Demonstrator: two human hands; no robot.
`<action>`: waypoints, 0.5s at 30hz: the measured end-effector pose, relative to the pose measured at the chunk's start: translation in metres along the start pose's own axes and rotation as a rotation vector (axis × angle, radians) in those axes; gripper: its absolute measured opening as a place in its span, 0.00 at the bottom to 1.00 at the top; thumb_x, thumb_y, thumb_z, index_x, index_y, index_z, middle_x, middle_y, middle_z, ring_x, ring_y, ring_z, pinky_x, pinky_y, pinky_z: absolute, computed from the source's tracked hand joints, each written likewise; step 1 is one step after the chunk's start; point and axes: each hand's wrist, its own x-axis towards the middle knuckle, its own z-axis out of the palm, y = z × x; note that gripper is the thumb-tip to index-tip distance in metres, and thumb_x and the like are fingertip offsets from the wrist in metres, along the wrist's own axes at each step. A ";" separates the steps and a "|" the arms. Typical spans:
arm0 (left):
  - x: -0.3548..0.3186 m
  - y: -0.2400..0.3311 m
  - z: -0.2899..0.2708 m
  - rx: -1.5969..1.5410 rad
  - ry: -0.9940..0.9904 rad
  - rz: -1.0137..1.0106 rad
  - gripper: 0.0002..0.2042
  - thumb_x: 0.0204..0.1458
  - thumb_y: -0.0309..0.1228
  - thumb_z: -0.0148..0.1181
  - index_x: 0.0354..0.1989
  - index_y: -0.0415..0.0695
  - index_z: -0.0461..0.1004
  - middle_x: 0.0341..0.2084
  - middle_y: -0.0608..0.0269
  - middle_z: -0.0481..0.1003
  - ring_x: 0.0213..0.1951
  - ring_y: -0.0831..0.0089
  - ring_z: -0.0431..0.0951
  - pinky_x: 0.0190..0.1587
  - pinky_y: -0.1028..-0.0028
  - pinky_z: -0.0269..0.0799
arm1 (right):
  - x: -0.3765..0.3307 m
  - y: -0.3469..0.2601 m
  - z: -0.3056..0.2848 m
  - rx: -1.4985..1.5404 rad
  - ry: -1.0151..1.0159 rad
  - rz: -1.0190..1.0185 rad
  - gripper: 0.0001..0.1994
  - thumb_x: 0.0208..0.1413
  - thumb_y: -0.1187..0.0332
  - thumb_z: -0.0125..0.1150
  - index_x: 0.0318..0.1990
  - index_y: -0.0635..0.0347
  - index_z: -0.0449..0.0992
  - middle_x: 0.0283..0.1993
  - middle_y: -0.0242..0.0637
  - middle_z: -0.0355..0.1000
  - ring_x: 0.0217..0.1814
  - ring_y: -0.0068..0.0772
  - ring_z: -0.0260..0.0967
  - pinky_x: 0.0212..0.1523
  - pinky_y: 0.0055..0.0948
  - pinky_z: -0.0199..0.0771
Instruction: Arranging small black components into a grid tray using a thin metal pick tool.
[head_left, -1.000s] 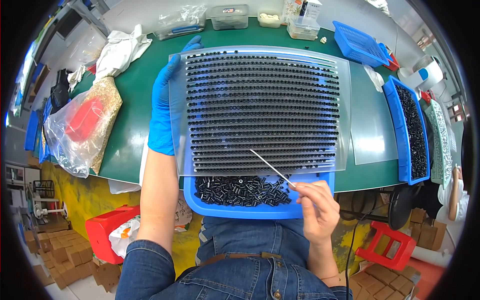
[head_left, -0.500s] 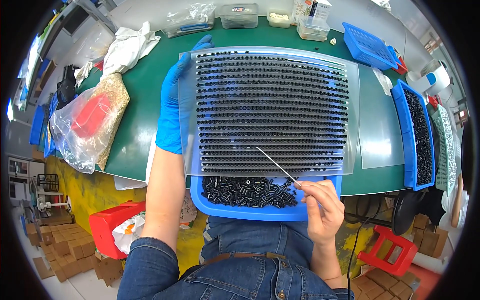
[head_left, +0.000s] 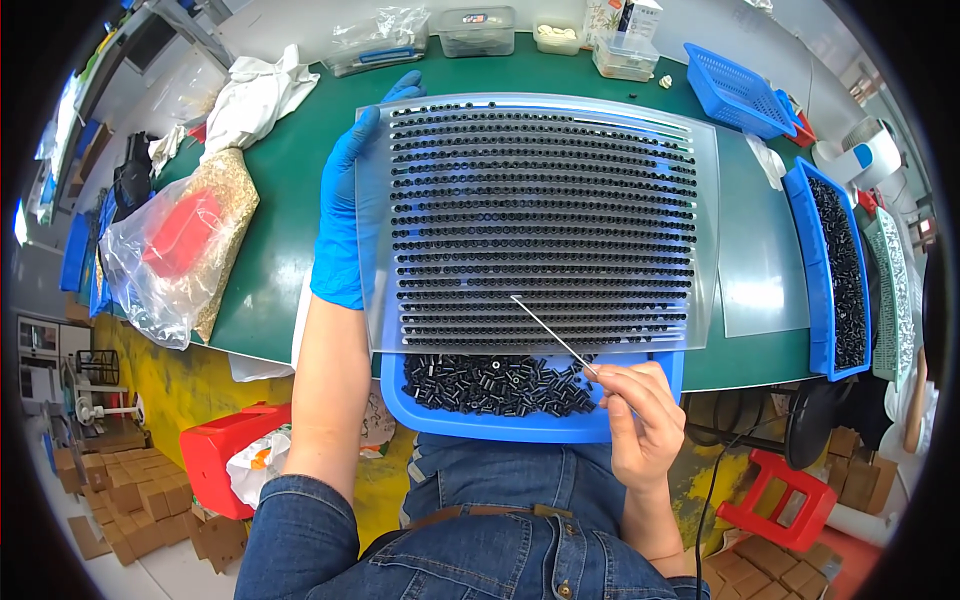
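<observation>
My left hand [head_left: 345, 215], in a blue glove, grips the left edge of a clear slotted plate [head_left: 707, 230]. Rows of small black cylindrical parts [head_left: 540, 202] fill its slots, with a gap at the right of the top rows. Bare, my right hand [head_left: 645, 420] pinches a thin metal rod [head_left: 552, 332] whose tip reaches one of the lower rows. Beneath the plate's near edge, a blue tray [head_left: 560, 430] holds a heap of loose black parts [head_left: 490, 385]. The plate hides the rest of that tray.
On the right stands a long blue bin [head_left: 822, 300] of black parts beside a clear sheet [head_left: 765, 270]. A blue basket [head_left: 740, 92] is at the back right, and lidded plastic boxes [head_left: 478, 35] line the back. A plastic bag [head_left: 160, 260] lies at left on the green table [head_left: 270, 240].
The plate and my left hand have shifted very slightly left. My right hand has moved a little left, with the rod's tip at nearly the same spot.
</observation>
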 end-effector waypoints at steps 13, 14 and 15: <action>0.000 -0.001 0.002 -0.037 0.000 -0.014 0.29 0.61 0.41 0.53 0.62 0.28 0.64 0.66 0.49 0.62 0.63 0.63 0.66 0.68 0.65 0.57 | 0.002 -0.005 0.004 -0.017 -0.004 -0.031 0.11 0.52 0.81 0.62 0.43 0.68 0.80 0.43 0.43 0.80 0.40 0.38 0.75 0.42 0.30 0.73; 0.000 -0.001 0.001 -0.054 0.005 -0.022 0.28 0.61 0.41 0.53 0.61 0.28 0.65 0.66 0.49 0.63 0.64 0.63 0.66 0.68 0.65 0.57 | 0.002 -0.005 0.003 -0.022 0.003 -0.025 0.10 0.52 0.81 0.61 0.43 0.68 0.80 0.43 0.43 0.80 0.40 0.38 0.75 0.42 0.29 0.73; -0.001 0.000 0.001 -0.072 0.011 -0.030 0.28 0.61 0.41 0.52 0.61 0.28 0.65 0.66 0.49 0.63 0.64 0.63 0.66 0.68 0.65 0.57 | 0.002 -0.005 0.002 -0.027 0.009 -0.020 0.10 0.52 0.81 0.61 0.43 0.68 0.80 0.43 0.43 0.80 0.40 0.38 0.75 0.42 0.29 0.73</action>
